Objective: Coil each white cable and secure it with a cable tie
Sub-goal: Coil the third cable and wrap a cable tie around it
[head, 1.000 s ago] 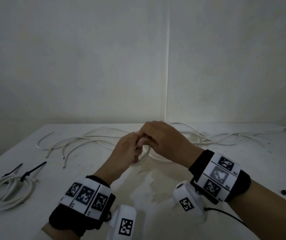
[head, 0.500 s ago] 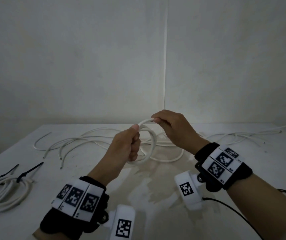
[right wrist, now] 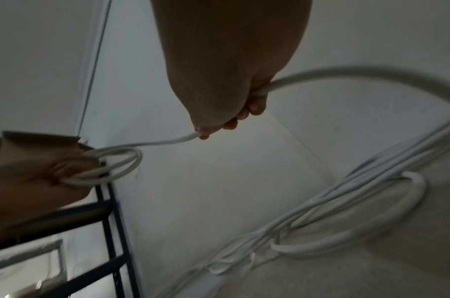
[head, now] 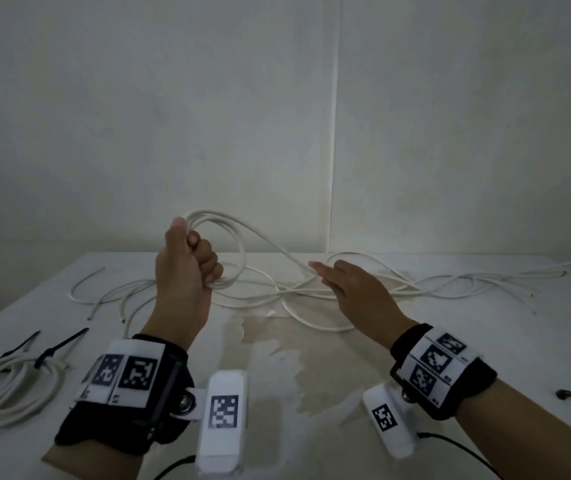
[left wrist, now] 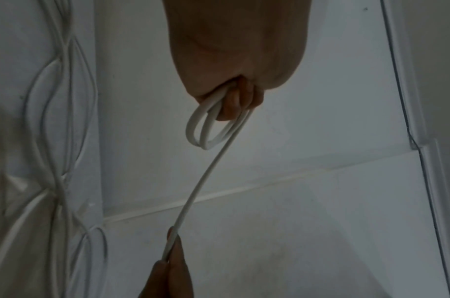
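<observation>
White cable (head: 242, 251) is up off the bench (head: 485, 341) in our left hand (head: 187, 268), fist closed round a few loops that stand roughly upright above the bench's middle. From the top of that coil one strand slants down and to our right into our right hand (head: 356, 289), fingers stretched forward with the strand running between them; the right wrist view is blurred, but it looks pinched at the fingertips (right wrist: 206, 135). Beyond, the loose cables (head: 450, 289) sprawl lengthwise, left to right, along the far bench. At far left lies a finished coil (head: 10, 393) with a black cable tie (head: 59, 346).
</observation>
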`<act>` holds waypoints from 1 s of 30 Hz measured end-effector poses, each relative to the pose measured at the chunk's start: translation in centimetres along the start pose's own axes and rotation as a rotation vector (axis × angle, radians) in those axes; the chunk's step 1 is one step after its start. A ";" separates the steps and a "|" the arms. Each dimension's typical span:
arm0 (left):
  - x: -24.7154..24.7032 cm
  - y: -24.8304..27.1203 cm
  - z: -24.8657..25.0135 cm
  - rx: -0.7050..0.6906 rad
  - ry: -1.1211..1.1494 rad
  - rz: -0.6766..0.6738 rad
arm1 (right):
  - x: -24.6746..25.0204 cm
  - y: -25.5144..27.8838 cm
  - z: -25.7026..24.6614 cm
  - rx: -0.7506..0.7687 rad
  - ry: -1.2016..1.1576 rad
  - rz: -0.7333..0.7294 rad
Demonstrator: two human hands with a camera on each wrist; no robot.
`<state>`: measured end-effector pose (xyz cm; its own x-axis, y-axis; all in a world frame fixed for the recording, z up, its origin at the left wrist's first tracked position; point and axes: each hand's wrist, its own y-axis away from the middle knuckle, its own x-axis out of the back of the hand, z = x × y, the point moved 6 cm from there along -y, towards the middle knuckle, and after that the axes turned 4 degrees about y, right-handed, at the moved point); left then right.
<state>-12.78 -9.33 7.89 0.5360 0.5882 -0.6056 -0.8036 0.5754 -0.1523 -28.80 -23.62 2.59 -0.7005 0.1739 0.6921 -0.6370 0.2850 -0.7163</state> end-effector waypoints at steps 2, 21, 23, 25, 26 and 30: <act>0.2 -0.1 -0.2 -0.016 -0.016 0.013 | -0.2 0.2 -1.5 0.100 0.133 0.017; -1.7 2.7 -4.1 0.023 -0.506 -0.171 | 2.1 0.3 -10.6 0.547 0.205 0.035; -2.0 3.3 -4.8 0.047 -0.567 -0.246 | 3.5 -0.2 -10.8 0.565 0.171 0.118; -2.1 3.8 -5.3 0.053 -0.608 -0.341 | 4.5 -0.5 -10.8 0.563 0.106 0.172; -2.4 4.1 -5.5 0.055 -0.617 -0.406 | 4.9 -0.6 -10.6 0.558 0.065 0.191; -3.1 5.4 -6.3 0.144 -0.674 -0.560 | 5.7 -0.9 -9.5 0.490 -0.021 0.175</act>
<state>-20.41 -11.70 4.03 0.9156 0.3825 0.1242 -0.3617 0.9182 -0.1614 -29.17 -13.97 8.02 -0.8129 0.1589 0.5603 -0.5824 -0.2218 -0.7821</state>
